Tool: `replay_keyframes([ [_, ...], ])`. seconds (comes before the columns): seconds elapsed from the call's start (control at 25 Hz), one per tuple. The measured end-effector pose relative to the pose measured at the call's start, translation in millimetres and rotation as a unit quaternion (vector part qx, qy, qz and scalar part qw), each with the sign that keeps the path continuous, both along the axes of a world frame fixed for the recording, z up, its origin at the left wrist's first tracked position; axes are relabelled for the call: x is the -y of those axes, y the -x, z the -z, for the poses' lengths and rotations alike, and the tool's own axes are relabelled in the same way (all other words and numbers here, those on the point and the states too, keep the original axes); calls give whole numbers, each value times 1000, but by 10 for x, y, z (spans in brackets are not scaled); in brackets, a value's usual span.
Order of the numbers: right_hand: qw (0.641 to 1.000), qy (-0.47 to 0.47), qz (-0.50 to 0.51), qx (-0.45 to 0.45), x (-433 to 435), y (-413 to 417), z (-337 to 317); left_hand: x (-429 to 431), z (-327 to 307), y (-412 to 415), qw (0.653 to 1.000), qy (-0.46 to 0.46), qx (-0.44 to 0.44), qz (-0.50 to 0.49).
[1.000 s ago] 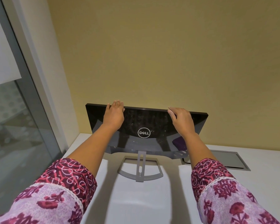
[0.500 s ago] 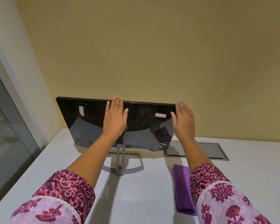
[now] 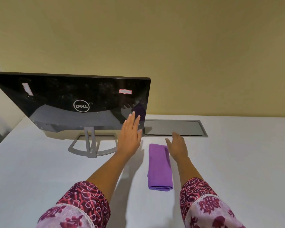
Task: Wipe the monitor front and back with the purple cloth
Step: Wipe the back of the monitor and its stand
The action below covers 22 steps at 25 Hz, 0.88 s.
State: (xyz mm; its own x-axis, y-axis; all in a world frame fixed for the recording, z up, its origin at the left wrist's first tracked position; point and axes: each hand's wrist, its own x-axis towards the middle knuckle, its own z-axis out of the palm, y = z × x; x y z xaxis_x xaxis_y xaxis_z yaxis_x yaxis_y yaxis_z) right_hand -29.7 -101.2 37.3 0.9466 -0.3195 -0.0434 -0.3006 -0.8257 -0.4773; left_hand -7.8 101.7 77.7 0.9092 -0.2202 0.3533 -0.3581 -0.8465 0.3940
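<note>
A black monitor (image 3: 69, 99) stands on its grey stand (image 3: 90, 145) at the left of the white desk, its glossy back with a round logo facing me. A folded purple cloth (image 3: 159, 168) lies flat on the desk to the right of the stand. My left hand (image 3: 130, 135) hovers open, fingers together, near the monitor's lower right corner and holds nothing. My right hand (image 3: 177, 145) is open, palm down, just above the far right end of the cloth. I cannot tell if it touches the cloth.
A grey cable hatch (image 3: 173, 128) is set flush in the white desk (image 3: 237, 162) behind the cloth. A yellow wall (image 3: 171, 46) rises right behind the desk. Two stickers show on the monitor's back.
Both hands have let go of the monitor's top edge and come down and to the right toward the cloth. The view has swung right, so the monitor now sits at the left.
</note>
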Motion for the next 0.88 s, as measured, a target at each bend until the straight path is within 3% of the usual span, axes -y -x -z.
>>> replay_keyframes([
  [0.12,996,-47,18,-80,30,108,351,265,454,224,988,40,-150,2],
  [0.24,989,-70,27,-125,12,199,589,455,813,378,931,167,-322,-27],
  [0.36,981,-106,55,-151,-8,266,742,538,1009,437,882,200,-423,-54],
  [0.68,929,-310,122,-161,25,394,918,592,1161,453,815,257,-509,-103],
  [0.88,922,-362,94,-106,-14,392,773,565,1104,463,765,342,-541,-70],
])
